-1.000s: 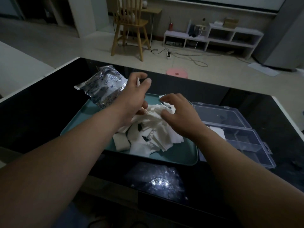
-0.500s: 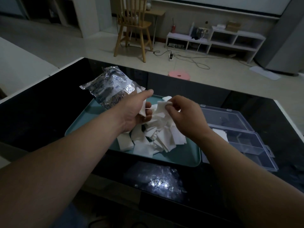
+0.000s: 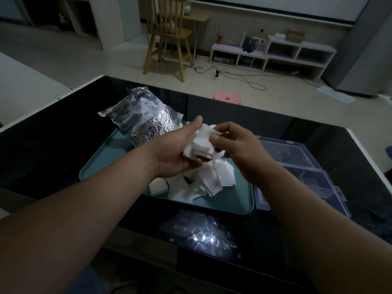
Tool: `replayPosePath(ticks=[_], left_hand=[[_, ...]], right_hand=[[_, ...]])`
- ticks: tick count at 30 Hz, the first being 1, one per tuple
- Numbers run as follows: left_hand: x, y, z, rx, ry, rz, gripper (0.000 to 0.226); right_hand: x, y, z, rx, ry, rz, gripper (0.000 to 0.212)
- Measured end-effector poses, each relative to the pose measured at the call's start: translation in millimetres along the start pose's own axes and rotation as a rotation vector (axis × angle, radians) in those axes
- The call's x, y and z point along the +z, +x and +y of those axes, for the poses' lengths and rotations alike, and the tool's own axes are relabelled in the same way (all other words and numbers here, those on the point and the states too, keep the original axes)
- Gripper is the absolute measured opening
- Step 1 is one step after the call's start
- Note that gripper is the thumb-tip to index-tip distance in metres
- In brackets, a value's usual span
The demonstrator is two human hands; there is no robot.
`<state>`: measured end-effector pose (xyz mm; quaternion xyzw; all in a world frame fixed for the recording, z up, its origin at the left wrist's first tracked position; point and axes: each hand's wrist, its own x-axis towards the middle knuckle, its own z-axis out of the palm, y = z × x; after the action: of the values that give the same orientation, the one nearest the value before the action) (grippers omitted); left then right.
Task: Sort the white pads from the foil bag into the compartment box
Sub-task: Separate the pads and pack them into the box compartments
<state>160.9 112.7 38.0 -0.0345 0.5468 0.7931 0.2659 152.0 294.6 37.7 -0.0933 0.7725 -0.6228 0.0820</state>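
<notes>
Having risen off the heap [image 3: 214, 179], left hand [image 3: 176, 153] grips a pad stack [image 3: 201, 145]; right hand [image 3: 239, 149] fingers [image 3: 216, 137] pinch it.

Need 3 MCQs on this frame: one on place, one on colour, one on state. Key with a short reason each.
1. Where is the foil bag?
A. At the far left corner of the tray
B. On the floor
C. In the person's lap

2. What colour is the tray?
A. Pink
B. Teal
C. Black

3. What is the right hand doing?
A. Lying flat and open
B. Gripping the foil bag
C. Pinching one of the white pads that the left hand holds

Key: 1 A, the bag rests on the tray's far left end. 2 B, the tray's bare rim shows teal. 3 C, thumb and forefinger close on a pad at the top of the bunch.
</notes>
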Motion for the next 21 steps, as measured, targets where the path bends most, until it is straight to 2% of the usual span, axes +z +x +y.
replayPosePath(ticks=[3,6,8,11,13,15,18,19,21], left_hand=[[-0.5,-2.1,-2.2,-0.026,0.012,-0.095,0.070],[-0.9,-2.5,-3.2,-0.008,-0.010,-0.152,0.060],[-0.1,-1.7,-4.9,-0.010,0.008,-0.125,0.044],[0.3,0.7,-8.7,-0.034,0.030,-0.017,0.024],[-0.9,0.9,-8.2,-0.039,-0.019,0.017,0.014],[-2.1,-0.8,-7.1,-0.025,-0.012,0.007,0.012],[0.5,-2.2,-12.5,0.011,0.199,-0.023,0.018],[3.7,-3.1,-15.9,0.029,0.287,-0.043,0.022],[10.5,-4.8,-20.8,0.062,0.410,-0.071,0.020]], right_hand=[[5.4,-0.3,-0.9,-0.028,0.053,-0.024,0.004],[8.5,0.9,1.8,-0.021,0.074,-0.024,0.005],[12.6,0.7,3.3,-0.033,-0.067,0.031,0.010],[14.3,-0.6,2.5,-0.158,-0.414,0.169,0.019],[8.1,-2.2,-0.2,-0.216,-0.490,0.112,0.022],[0.7,-5.0,-2.8,-0.201,-0.439,-0.023,0.026],[0.1,-8.8,-5.5,-0.156,-0.277,-0.165,0.038],[2.1,-8.5,-4.9,-0.156,-0.293,-0.168,0.039],[7.1,-7.8,-4.2,-0.176,-0.385,-0.106,0.028]])
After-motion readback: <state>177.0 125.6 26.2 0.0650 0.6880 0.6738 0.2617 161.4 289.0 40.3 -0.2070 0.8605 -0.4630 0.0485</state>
